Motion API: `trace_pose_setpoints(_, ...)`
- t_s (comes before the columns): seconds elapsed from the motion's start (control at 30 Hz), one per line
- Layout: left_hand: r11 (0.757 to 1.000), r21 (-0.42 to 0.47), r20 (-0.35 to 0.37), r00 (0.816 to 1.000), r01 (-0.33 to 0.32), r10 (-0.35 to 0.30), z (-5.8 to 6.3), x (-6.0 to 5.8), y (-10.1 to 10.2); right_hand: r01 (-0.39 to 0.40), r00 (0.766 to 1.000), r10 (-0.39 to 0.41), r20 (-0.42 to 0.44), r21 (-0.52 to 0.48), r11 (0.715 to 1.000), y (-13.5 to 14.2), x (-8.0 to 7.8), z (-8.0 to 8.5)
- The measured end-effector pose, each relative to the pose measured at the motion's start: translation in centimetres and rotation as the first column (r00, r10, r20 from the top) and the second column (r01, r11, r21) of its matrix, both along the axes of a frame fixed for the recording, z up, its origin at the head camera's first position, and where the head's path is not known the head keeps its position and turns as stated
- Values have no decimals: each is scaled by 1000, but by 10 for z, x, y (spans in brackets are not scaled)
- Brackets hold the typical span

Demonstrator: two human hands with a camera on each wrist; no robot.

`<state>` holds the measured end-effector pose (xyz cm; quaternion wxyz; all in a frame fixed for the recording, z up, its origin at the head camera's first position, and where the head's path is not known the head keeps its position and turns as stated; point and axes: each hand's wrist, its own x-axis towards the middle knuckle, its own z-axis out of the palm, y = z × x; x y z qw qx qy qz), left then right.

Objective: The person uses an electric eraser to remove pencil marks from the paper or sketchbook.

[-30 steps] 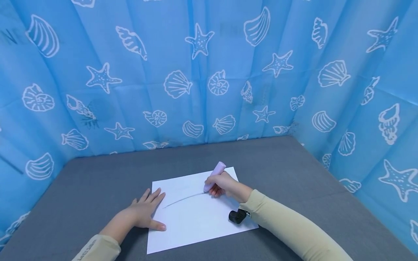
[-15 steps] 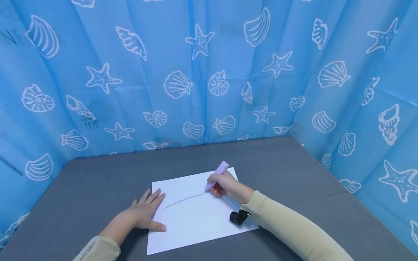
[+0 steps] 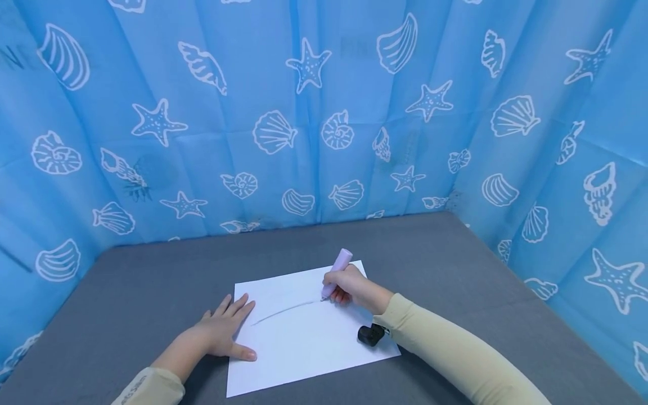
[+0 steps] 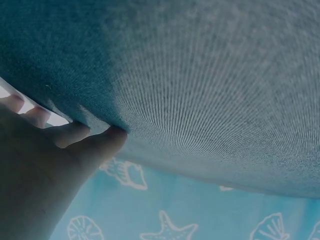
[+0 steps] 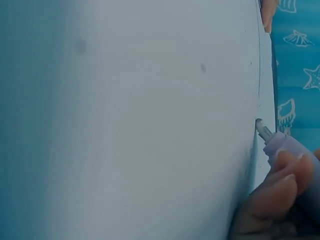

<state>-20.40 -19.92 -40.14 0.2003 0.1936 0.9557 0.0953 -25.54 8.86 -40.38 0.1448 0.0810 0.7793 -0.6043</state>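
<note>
A white sheet of paper [image 3: 298, 349] lies on the grey table, with a thin dark curved line [image 3: 282, 311] drawn across its upper half. My right hand [image 3: 350, 286] pinches a thick lilac marker [image 3: 342, 260], tilted with its back end up. In the right wrist view, the grey tip of the marker [image 5: 295, 147] sits right at the paper by the line's right end. Spread flat, my left hand [image 3: 223, 333] rests over the sheet's left edge, thumb and fingertips on the paper. The left wrist view shows its fingers [image 4: 102, 146] straight.
Grey cloth covers the table [image 3: 167, 275]. A blue curtain [image 3: 304, 157] with white shell and starfish prints hangs behind it and to the right. A small black device [image 3: 371, 335] sits at the right wrist, over the paper's right side.
My right hand and the marker have shifted slightly to the right, with the tip now just past the line's earlier right end. The left hand stays in place on the paper.
</note>
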Motion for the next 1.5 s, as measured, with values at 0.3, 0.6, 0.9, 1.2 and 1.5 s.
trace_pose_setpoints(0.3, 1000, 5, -2, 1000, 2, -2, 0, 0, 0, -73, 997, 73, 3, -14, 997, -2, -2, 0)
trace_pose_setpoints(0.6, 1000, 7, 2, 1000, -5, 5, -2, -1, -1, -69, 998, 69, -1, -17, 998, -6, -4, 1)
trace_pose_setpoints(0.9, 1000, 3, 7, 1000, -6, 6, 0, 1, -1, -72, 995, 81, 54, -141, 987, -1, -3, -1)
trace_pose_setpoints(1.2, 1000, 4, 14, 1000, -11, 11, -1, -1, 0, -31, 998, 39, 47, -151, 988, -5, -1, -4)
trace_pose_setpoints(1.5, 1000, 0, 26, 999, -25, 25, -2, -2, 1, -75, 996, 79, 41, -96, 993, -6, 1, -3)
